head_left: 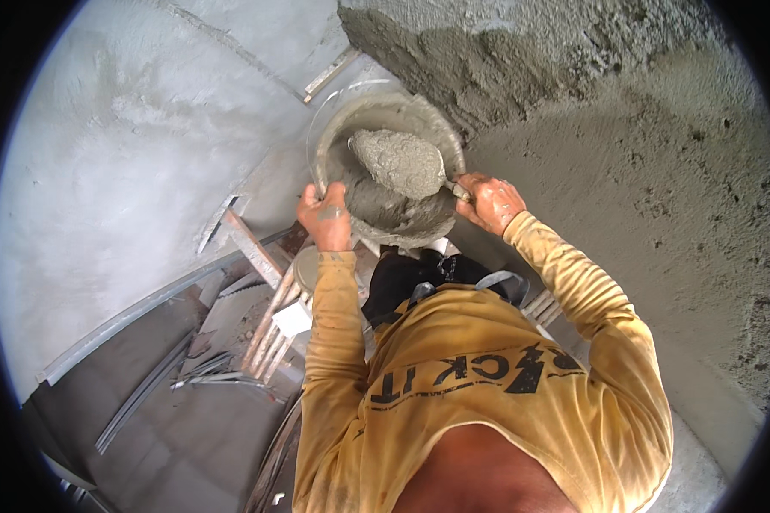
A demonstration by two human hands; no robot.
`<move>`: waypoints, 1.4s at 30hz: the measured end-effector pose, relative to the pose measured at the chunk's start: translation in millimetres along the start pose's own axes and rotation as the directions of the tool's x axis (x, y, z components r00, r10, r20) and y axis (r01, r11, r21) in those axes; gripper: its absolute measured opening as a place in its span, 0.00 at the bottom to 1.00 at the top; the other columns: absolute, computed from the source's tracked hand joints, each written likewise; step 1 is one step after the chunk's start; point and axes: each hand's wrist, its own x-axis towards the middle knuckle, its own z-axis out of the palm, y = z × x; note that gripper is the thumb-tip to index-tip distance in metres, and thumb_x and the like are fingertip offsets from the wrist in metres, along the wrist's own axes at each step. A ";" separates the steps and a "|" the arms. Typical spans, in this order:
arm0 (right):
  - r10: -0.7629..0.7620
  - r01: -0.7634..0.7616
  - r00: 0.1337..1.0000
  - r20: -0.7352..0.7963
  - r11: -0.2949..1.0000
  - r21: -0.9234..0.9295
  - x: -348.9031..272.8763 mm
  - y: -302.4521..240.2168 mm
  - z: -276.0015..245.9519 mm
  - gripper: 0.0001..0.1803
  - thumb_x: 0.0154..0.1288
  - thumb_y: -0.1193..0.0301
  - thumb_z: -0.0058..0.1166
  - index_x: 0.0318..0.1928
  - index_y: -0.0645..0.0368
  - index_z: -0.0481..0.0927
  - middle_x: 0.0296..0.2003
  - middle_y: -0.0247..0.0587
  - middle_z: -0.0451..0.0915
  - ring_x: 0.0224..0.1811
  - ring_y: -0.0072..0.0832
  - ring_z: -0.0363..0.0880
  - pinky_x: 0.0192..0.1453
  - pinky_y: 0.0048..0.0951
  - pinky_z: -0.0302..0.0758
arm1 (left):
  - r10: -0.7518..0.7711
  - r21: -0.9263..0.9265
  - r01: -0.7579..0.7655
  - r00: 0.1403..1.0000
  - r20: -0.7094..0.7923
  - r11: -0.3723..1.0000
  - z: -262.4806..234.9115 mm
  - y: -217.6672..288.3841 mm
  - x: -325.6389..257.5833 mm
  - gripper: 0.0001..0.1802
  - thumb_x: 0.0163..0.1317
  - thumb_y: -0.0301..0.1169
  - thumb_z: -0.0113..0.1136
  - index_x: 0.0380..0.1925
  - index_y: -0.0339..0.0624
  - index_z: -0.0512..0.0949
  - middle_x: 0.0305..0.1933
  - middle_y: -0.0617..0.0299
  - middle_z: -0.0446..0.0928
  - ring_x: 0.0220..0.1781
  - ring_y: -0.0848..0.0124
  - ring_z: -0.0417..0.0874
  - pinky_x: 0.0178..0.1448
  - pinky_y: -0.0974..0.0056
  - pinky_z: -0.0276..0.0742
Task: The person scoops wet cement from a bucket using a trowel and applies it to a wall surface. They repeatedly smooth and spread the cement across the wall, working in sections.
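Note:
A round bucket (328, 141) of grey wet mortar (385, 209) is in front of me. My left hand (326, 215) grips its near left rim, the thumb and fingers closed on the edge. In my right hand (492, 203) is the handle of a trowel (443, 178), fingers wrapped round it at the bucket's right side. The trowel's blade lies over the bucket's mouth, heaped with a mound of mortar (398, 161) that hides most of the metal. A thin wire bail (310, 128) arcs along the bucket's far left side.
Rough fresh mortar covers the wall (624, 188) at the right; a smoother grey wall (137, 154) stands at the left. Below are wooden poles (274, 329), a plank (252, 248), a white square piece (293, 319) and thin pipes (145, 389) on the lower floor.

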 end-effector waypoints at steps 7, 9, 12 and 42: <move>-0.330 0.325 0.943 0.030 0.939 0.113 28.7 -34.8 -51.7 0.18 0.58 0.67 0.53 0.47 0.63 0.76 0.36 0.52 0.78 0.31 0.43 0.79 0.38 0.40 0.77 | 0.011 0.171 0.019 0.985 -0.174 0.985 -62.0 -55.1 17.9 0.04 0.52 0.22 0.56 0.23 0.34 0.72 0.25 0.69 0.69 0.27 0.79 0.64 0.29 0.69 0.62; -0.264 0.170 0.932 0.248 0.924 0.342 52.5 -48.2 -70.8 0.16 0.59 0.68 0.53 0.45 0.65 0.76 0.33 0.49 0.79 0.24 0.35 0.79 0.34 0.36 0.77 | 0.052 0.376 0.035 0.975 -0.218 0.926 -89.2 -60.5 18.1 0.05 0.52 0.23 0.56 0.22 0.35 0.71 0.24 0.69 0.68 0.26 0.79 0.63 0.28 0.68 0.61; 0.052 -0.354 0.915 0.399 0.573 0.739 89.5 19.9 -85.4 0.16 0.61 0.68 0.54 0.47 0.62 0.78 0.30 0.42 0.80 0.26 0.24 0.78 0.31 0.26 0.77 | 0.128 0.326 -0.059 0.973 -0.194 0.944 -91.3 -68.7 25.1 0.07 0.50 0.22 0.56 0.18 0.35 0.69 0.21 0.71 0.67 0.24 0.79 0.62 0.26 0.69 0.59; -0.004 -0.030 0.929 0.370 0.996 0.086 -25.4 18.6 23.8 0.22 0.60 0.59 0.51 0.51 0.58 0.76 0.37 0.56 0.81 0.44 0.49 0.79 0.51 0.44 0.74 | 0.110 0.312 -0.218 0.938 0.329 0.925 28.0 -13.6 -21.2 0.06 0.50 0.23 0.57 0.19 0.36 0.71 0.18 0.73 0.66 0.22 0.83 0.62 0.23 0.71 0.59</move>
